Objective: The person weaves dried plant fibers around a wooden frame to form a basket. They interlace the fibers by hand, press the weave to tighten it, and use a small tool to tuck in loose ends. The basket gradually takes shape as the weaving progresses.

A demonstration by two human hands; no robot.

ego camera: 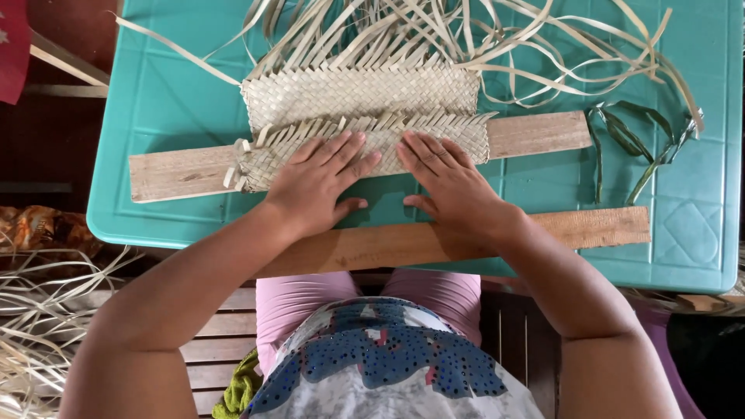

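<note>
A pale woven mat of flat straw strips lies on a teal plastic table, its near edge folded over a wooden plank. My left hand rests flat on the folded edge, fingers spread. My right hand presses flat beside it on the same fold. Neither hand grips anything. Loose unwoven strips fan out from the mat's far side.
A second wooden plank lies along the table's near edge under my wrists. Dark green leaf strips lie at the right of the table. More dry strips are piled on the floor at the left.
</note>
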